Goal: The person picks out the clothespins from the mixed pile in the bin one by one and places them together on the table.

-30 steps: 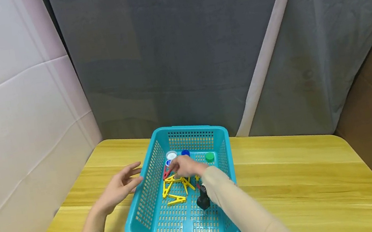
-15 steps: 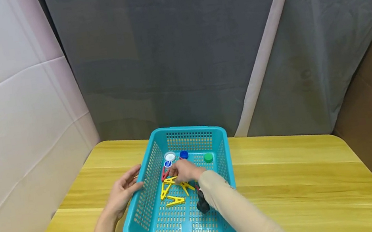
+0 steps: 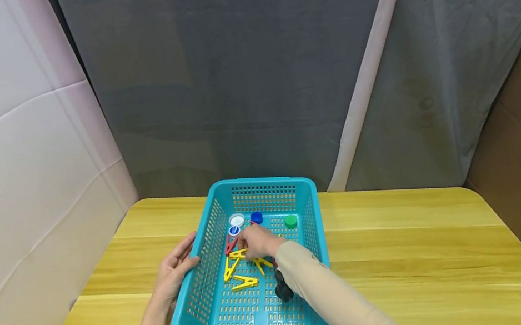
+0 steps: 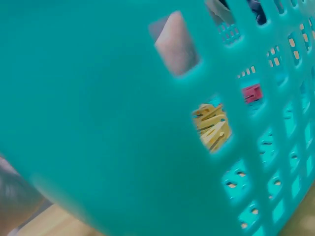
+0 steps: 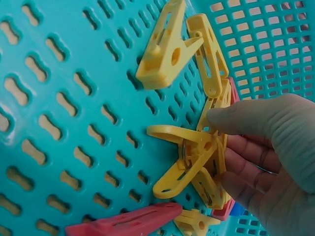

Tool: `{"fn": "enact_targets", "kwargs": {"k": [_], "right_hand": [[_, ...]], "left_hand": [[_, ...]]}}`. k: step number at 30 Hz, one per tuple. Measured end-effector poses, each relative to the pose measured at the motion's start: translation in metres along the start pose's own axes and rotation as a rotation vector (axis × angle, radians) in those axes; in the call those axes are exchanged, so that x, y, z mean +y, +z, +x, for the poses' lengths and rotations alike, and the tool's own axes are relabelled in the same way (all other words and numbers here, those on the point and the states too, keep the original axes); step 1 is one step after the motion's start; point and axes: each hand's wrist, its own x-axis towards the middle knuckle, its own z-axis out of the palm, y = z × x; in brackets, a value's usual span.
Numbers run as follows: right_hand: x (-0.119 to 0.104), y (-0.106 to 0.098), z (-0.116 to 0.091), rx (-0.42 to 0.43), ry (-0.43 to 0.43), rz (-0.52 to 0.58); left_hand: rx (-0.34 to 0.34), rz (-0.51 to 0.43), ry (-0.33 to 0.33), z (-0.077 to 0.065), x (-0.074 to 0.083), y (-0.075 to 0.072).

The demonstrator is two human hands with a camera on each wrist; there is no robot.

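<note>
A turquoise basket [image 3: 316, 216] stands on the table. My left hand [image 3: 172, 268] touches the outside of its left wall and rim, fingers fairly straight; part of that hand is behind the rim. Inside the basket, my right hand [image 3: 258, 240] is curled over a cluster of clothespins. In the right wrist view its thumb and fingers pinch a yellow clothespin [image 5: 220, 101], partly covered by the thumb. Another yellow clothespin [image 5: 184, 152] sits beside the fingertips. One more yellow clothespin [image 3: 245, 282] lies nearer the front. A red clothespin [image 3: 230, 244] lies left of the hand.
At the basket's far end lie a clear-white lid [image 3: 236, 219], a blue-and-white cap [image 3: 234, 231], a blue cap [image 3: 256, 217] and a green cap [image 3: 290, 221]. The wooden table [image 3: 405, 253] extends right. A grey curtain [image 3: 227, 77] hangs behind it.
My left hand has moved right and come up against the basket's left rim. The right hand has drawn slightly nearer among the clothespins, uncovering more of the blue cap.
</note>
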Motion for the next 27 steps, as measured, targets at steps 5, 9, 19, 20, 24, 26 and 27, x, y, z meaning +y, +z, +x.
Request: {"fn": "enact_targets", "kwargs": {"k": [5, 9, 19, 20, 24, 26, 27], "right_hand": [[0.001, -0.004, -0.001, 0.007, -0.003, -0.006], [0.0, -0.009, -0.001, 0.026, 0.005, 0.004], [-0.008, -0.029, -0.007, 0.099, -0.001, 0.04], [-0.009, -0.031, -0.008, 0.105, 0.004, 0.047], [-0.009, -0.039, -0.014, 0.125, 0.025, 0.077], [-0.009, -0.043, -0.017, 0.142, 0.032, 0.089], [-0.009, -0.046, -0.019, 0.153, 0.035, 0.093]], "left_hand": [[0.029, -0.032, 0.01, 0.001, -0.001, 0.003], [0.028, -0.03, 0.006, 0.002, -0.001, 0.004], [0.032, 0.005, 0.009, 0.002, -0.001, 0.004], [0.033, 0.006, 0.01, 0.002, -0.001, 0.004], [0.032, 0.014, 0.018, 0.001, 0.0, 0.004], [0.032, 0.017, 0.016, 0.001, 0.0, 0.003], [0.033, 0.019, 0.012, 0.0, 0.0, 0.003]]}}
